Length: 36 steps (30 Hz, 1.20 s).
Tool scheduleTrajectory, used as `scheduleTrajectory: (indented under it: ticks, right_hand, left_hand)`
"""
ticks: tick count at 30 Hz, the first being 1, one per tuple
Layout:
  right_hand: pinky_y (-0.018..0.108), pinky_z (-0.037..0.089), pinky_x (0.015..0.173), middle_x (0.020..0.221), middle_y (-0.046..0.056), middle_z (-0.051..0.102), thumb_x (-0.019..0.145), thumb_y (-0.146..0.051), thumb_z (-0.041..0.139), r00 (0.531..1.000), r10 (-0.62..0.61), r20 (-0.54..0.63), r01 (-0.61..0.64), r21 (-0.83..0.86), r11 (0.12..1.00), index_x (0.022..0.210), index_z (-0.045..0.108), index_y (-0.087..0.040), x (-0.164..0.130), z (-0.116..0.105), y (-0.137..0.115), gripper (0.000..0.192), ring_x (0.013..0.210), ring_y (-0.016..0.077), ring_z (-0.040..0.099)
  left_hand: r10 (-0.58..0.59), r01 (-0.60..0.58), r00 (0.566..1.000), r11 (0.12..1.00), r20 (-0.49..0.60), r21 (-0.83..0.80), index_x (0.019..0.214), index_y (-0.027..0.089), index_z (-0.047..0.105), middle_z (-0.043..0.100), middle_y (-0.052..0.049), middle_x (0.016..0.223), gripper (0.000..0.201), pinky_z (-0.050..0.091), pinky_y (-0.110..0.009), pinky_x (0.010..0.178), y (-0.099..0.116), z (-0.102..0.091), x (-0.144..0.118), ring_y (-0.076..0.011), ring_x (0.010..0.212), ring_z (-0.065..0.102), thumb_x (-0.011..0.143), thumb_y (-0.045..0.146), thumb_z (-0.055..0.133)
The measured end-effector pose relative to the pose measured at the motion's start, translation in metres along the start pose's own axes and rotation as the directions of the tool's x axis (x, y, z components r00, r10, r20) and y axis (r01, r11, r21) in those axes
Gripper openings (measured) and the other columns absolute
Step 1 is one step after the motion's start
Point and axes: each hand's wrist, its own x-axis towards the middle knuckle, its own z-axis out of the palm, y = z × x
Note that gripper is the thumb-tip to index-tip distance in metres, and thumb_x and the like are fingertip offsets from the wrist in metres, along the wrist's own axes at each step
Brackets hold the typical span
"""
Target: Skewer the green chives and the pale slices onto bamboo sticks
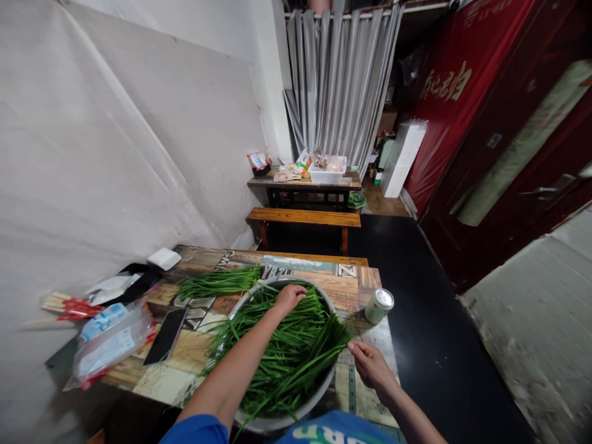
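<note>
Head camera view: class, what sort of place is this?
Probably a small eatery's dining room: wooden tables with a bench, packs of chopsticks, and a big basin of green chives under both hands.

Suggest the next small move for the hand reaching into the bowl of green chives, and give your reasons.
Probably close the left hand on a few chives and lift them toward the bundle on the table: it rests open on the heap, while the right hand steadies the bowl at its rim.
</note>
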Motion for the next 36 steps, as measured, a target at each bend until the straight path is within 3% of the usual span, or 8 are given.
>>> scheduleTrajectory:
  ticks: [8, 13, 20, 25, 30, 36]
  right_hand:
    - [0.016, 0.010, 0.027, 0.029, -0.015, 0.025, 0.061, -0.062, 0.055, 0.999, -0.042, -0.001, 0.042, -0.006, 0.999, 0.086, 0.054, -0.012, 0.007, 0.001, -0.004, 0.055, 0.026, 0.0024, 0.015]
    - [0.015, 0.009, 0.027, 0.030, -0.015, 0.025, 0.064, -0.060, 0.055, 0.999, -0.040, 0.005, 0.040, -0.011, 0.999, 0.086, 0.054, -0.013, 0.010, 0.003, -0.005, 0.052, 0.026, 0.0022, 0.016]
    - [0.015, 0.009, 0.027, 0.031, -0.015, 0.024, 0.062, -0.059, 0.056, 1.000, -0.030, 0.000, 0.030, -0.012, 0.999, 0.084, 0.052, -0.013, 0.013, 0.001, -0.001, 0.051, 0.027, 0.0019, 0.016]
    - [0.015, 0.009, 0.027, 0.030, -0.016, 0.025, 0.063, -0.060, 0.055, 1.000, -0.006, -0.005, 0.006, -0.012, 1.000, 0.087, 0.051, -0.013, 0.012, -0.002, -0.001, 0.052, 0.026, 0.0022, 0.015]
    - [0.015, 0.010, 0.027, 0.031, -0.015, 0.024, 0.063, -0.058, 0.055, 1.000, -0.010, -0.007, 0.010, -0.009, 1.000, 0.087, 0.053, -0.013, 0.014, -0.004, -0.002, 0.051, 0.027, 0.0022, 0.015]
    - [0.015, 0.010, 0.027, 0.030, -0.015, 0.024, 0.066, -0.057, 0.054, 1.000, -0.006, -0.006, 0.006, -0.010, 1.000, 0.088, 0.053, -0.013, 0.018, -0.006, 0.000, 0.049, 0.026, 0.0024, 0.015]
  left_hand:
    - [0.071, -0.078, 0.996, 0.990, -0.059, -0.115, 0.085, 0.018, 0.067, 0.068, -0.003, 0.084, 0.021, 0.042, -0.023, 0.074, 0.030, -0.005, -0.016, -0.0152, 0.078, 0.060, 0.074, 0.030, 0.053]
    - [0.018, -0.024, 0.999, 0.976, -0.030, -0.215, 0.087, 0.017, 0.069, 0.069, -0.004, 0.088, 0.023, 0.043, -0.027, 0.079, 0.034, 0.005, -0.029, -0.0180, 0.083, 0.061, 0.072, 0.028, 0.054]
    - [-0.069, 0.065, 0.998, 0.967, -0.007, -0.247, 0.097, 0.015, 0.065, 0.068, -0.006, 0.093, 0.030, 0.044, -0.029, 0.080, 0.023, 0.004, -0.023, -0.0180, 0.086, 0.062, 0.073, 0.024, 0.049]
    - [-0.104, 0.108, 0.994, 0.957, 0.028, -0.270, 0.104, 0.010, 0.058, 0.069, -0.008, 0.085, 0.035, 0.047, -0.028, 0.072, 0.005, 0.004, -0.007, -0.0152, 0.072, 0.064, 0.076, 0.018, 0.039]
    - [-0.119, 0.133, 0.991, 0.947, 0.065, -0.292, 0.099, 0.011, 0.056, 0.068, -0.006, 0.080, 0.030, 0.047, -0.026, 0.061, -0.004, 0.011, 0.004, -0.0117, 0.055, 0.062, 0.075, 0.016, 0.037]
    - [-0.115, 0.126, 0.992, 0.938, 0.053, -0.324, 0.093, 0.012, 0.053, 0.068, -0.007, 0.077, 0.023, 0.046, -0.023, 0.055, -0.005, 0.017, 0.009, -0.0128, 0.057, 0.063, 0.075, 0.019, 0.039]
